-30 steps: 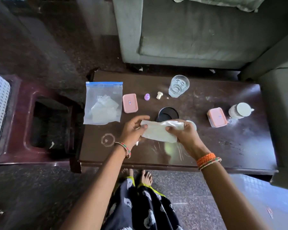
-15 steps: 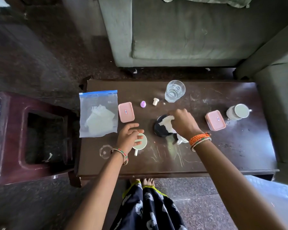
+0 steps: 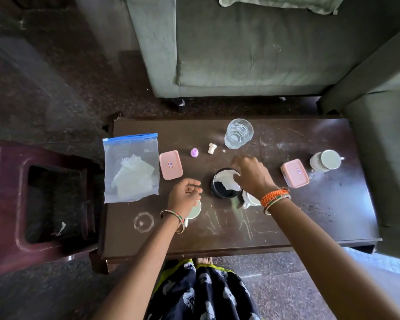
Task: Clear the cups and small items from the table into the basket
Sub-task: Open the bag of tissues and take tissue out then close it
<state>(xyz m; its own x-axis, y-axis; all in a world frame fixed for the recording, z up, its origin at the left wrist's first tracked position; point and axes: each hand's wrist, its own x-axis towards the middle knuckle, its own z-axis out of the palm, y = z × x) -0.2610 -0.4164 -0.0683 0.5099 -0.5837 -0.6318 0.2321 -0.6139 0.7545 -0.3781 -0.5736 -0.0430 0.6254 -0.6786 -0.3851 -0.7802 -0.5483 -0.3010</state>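
Your right hand (image 3: 252, 175) now pinches the white wrapper (image 3: 228, 181) into the black cup (image 3: 224, 183); your left hand (image 3: 185, 196), released, hangs relaxed over a white cup (image 3: 195, 210). Cups remain uncleared.

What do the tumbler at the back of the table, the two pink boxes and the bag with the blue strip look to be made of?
The tumbler looks like clear glass: see-through, faceted walls. The pink boxes seem matte plastic, with rounded moulded corners and small labels. The bag looks like thin clear plastic film with a blue zip strip, and the white crumpled contents show through it.
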